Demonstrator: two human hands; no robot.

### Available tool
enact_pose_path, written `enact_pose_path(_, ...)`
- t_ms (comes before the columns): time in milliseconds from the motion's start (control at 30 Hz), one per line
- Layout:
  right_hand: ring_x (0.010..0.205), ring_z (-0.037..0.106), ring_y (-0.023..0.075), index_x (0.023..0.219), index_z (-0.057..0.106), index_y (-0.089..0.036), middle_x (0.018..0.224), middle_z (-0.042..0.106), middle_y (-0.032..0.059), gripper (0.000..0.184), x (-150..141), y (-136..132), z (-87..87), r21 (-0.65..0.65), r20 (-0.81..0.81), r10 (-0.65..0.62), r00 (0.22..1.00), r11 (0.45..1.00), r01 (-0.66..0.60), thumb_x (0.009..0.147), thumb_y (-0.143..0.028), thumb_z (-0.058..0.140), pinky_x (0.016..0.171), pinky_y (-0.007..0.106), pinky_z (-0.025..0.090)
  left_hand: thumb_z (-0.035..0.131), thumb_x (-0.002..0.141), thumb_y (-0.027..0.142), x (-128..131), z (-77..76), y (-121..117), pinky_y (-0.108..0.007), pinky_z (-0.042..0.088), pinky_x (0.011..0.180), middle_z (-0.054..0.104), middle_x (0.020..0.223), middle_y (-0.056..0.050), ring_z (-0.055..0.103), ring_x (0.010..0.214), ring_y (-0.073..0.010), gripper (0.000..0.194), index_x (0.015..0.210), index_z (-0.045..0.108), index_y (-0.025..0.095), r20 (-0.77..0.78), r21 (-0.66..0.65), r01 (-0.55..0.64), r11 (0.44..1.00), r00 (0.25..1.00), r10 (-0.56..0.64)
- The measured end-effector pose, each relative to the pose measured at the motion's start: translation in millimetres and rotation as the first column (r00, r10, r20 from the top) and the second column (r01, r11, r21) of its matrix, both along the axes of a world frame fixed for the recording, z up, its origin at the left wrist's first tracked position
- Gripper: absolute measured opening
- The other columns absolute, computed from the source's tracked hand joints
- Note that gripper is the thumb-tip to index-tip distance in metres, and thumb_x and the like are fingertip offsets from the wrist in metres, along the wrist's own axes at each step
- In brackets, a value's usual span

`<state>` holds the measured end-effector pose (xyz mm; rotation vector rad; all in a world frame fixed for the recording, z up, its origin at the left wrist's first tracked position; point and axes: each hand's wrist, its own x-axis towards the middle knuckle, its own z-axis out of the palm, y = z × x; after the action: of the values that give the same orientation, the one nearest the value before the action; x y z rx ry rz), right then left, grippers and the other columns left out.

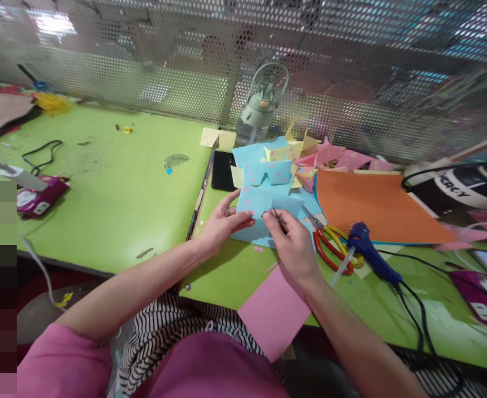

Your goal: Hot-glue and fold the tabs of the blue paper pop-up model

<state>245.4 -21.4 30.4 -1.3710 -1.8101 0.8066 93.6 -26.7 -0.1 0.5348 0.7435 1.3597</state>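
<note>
My left hand (230, 220) grips the left edge of a light blue sheet of paper (254, 199), thumb on top. Pink dots run down that side of the sheet. My right hand (291, 240) is closed on dark tweezers (278, 220), their thin tips at the lower part of the sheet. Just behind stands a folded blue paper piece (278, 172) with pink dots and a notch in its lower edge. More blue paper (254, 233) lies beneath my hands. Tiny pink scraps (258, 249) are on the green table in front.
Red-and-yellow-handled scissors (332, 249) and a blue glue gun (371, 254) lie to the right, by orange sheets (376, 204). A pink sheet (274, 315) overhangs the front edge. Behind are a phone (223, 170), a bottle (260, 110) and pink folded papers (355, 160).
</note>
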Motion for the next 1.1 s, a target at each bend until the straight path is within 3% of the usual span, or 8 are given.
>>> enact_pose_path(100, 0.064, 0.051, 0.0132, 0.087, 0.062, -0.019, 0.072, 0.06, -0.0005, 0.034, 2, 3, -3.3, 0.017, -0.019, -0.03, 0.999, 0.999, 0.03, 0.085, -0.053, 0.057, 0.058, 0.024, 0.042, 0.075, 0.071, 0.011, 0, -1.3, 1, -0.032, 0.053, 0.084, 0.067, 0.074, 0.002, 0.064, 0.066, -0.0103, 0.056, 0.123, 0.056, 0.017, 0.003, -0.023, 0.018, 1.0, 1.0, -0.018)
enact_pose_path(233, 0.056, 0.043, 0.0112, 0.088, 0.063, -0.019, 0.065, 0.054, -0.0033, 0.033, 4, 6, -8.5, 0.015, -0.011, -0.037, 0.999, 0.999, 0.037, 0.082, -0.052, 0.061, 0.051, 0.023, 0.036, 0.075, 0.068, 0.01, 0, -1.9, 1, -0.032, 0.053, 0.082, 0.068, 0.073, 0.002, 0.065, 0.065, -0.0107, 0.055, 0.119, 0.056, 0.017, -0.007, -0.025, 0.02, 0.999, 1.0, -0.02)
enact_pose_path(400, 0.056, 0.044, 0.0114, 0.09, 0.063, -0.019, 0.062, 0.052, -0.0038, 0.031, 4, 7, -11.9, 0.046, 0.018, -0.016, 1.0, 0.999, 0.016, 0.084, -0.049, 0.06, 0.051, 0.023, 0.038, 0.073, 0.067, 0.009, 0, -1.1, 1, -0.033, 0.053, 0.083, 0.068, 0.073, 0.001, 0.065, 0.065, -0.0109, 0.053, 0.117, 0.055, 0.015, -0.021, -0.019, 0.029, 0.999, 0.999, -0.029)
enact_pose_path(600, 0.048, 0.04, 0.0102, 0.093, 0.061, -0.021, 0.052, 0.039, -0.0088, 0.024, 5, 5, -12.7, 0.226, 0.075, -0.049, 0.996, 0.974, 0.031, 0.086, -0.044, 0.061, 0.048, 0.023, 0.037, 0.068, 0.072, 0.009, 1, -2.0, 0, -0.033, 0.053, 0.087, 0.064, 0.067, 0.005, 0.066, 0.068, -0.0108, 0.052, 0.121, 0.053, 0.018, -0.009, -0.035, 0.005, 0.999, 1.0, -0.006)
enact_pose_path(700, 0.05, 0.05, 0.0108, 0.095, 0.066, -0.022, 0.055, 0.052, -0.0059, 0.018, 6, 2, -14.2, 0.354, 0.132, -0.036, 0.991, 0.935, -0.014, 0.088, -0.038, 0.061, 0.052, 0.023, 0.042, 0.067, 0.074, 0.009, 2, -2.5, -1, -0.033, 0.052, 0.089, 0.062, 0.065, 0.006, 0.066, 0.07, -0.011, 0.054, 0.125, 0.051, 0.017, -0.004, -0.029, 0.0, 1.0, 1.0, 0.0)
enact_pose_path(833, 0.074, 0.069, 0.0143, 0.107, 0.071, -0.025, 0.088, 0.076, 0.0019, 0.022, 9, 3, -19.5, 0.451, 0.256, 0.058, 0.965, 0.876, -0.172, 0.092, -0.03, 0.055, 0.068, 0.024, 0.052, 0.068, 0.075, 0.011, 1, -2.0, -1, -0.033, 0.051, 0.091, 0.061, 0.066, 0.005, 0.064, 0.069, -0.0096, 0.059, 0.131, 0.047, 0.015, -0.032, -0.014, 0.013, 1.0, 0.999, -0.014)
enact_pose_path(933, 0.088, 0.071, 0.017, 0.111, 0.071, -0.024, 0.1, 0.077, 0.0038, 0.026, 11, 5, -22.5, 0.489, 0.331, 0.078, 0.94, 0.838, -0.242, 0.093, -0.025, 0.052, 0.078, 0.026, 0.052, 0.07, 0.075, 0.013, 2, -1.4, -2, -0.032, 0.051, 0.089, 0.06, 0.064, 0.006, 0.063, 0.069, -0.0094, 0.063, 0.133, 0.046, 0.014, -0.051, -0.001, 0.018, 1.0, 0.999, -0.018)
enact_pose_path(1100, 0.079, 0.07, 0.0182, 0.122, 0.068, -0.025, 0.091, 0.077, 0.005, 0.033, 11, 2, -19.0, 0.491, 0.534, 0.009, 0.845, 0.811, -0.319, 0.094, -0.027, 0.05, 0.07, 0.027, 0.049, 0.071, 0.076, 0.015, 2, -0.5, -3, -0.03, 0.051, 0.085, 0.065, 0.067, 0.004, 0.064, 0.069, -0.0105, 0.063, 0.134, 0.046, 0.017, -0.068, 0.025, 0.013, 1.0, 0.998, -0.011)
